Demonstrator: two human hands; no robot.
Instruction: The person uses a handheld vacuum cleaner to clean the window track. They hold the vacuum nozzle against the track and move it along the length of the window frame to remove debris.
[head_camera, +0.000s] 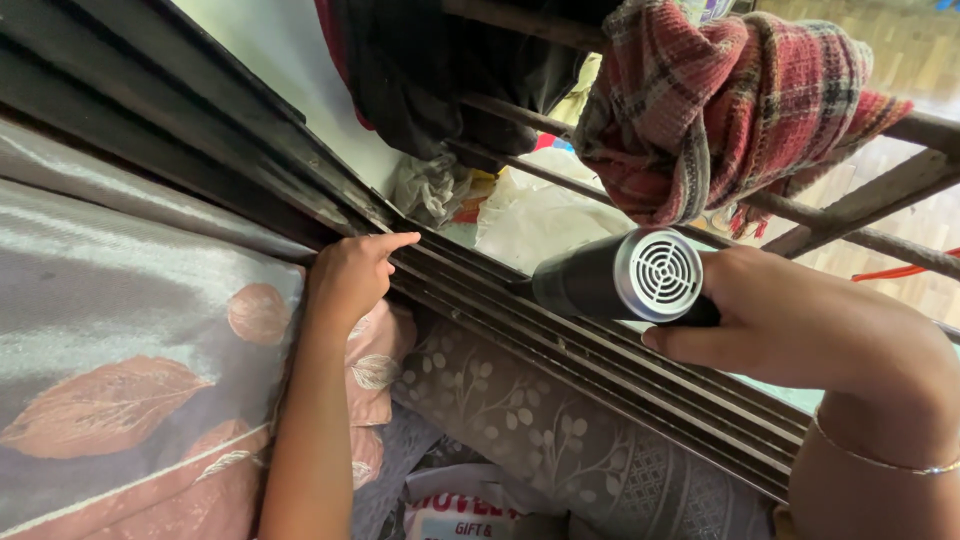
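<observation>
My right hand (800, 320) grips a dark hair dryer (610, 280) with a round silver rear grille, its nozzle aimed left along the dark grooved window track (560, 335). My left hand (355, 275) rests against the same track further left, its index finger stretched out and touching the rail, holding nothing. A thin bracelet (880, 462) circles my right wrist.
A shiny grey cushion with leaf prints (130, 340) lies at the left, a patterned grey cloth (520, 430) below the track. A red plaid cloth (720, 100) and dark garments (430, 70) hang over wooden bars (880, 190) beyond the window. A printed bag (450, 510) sits at the bottom.
</observation>
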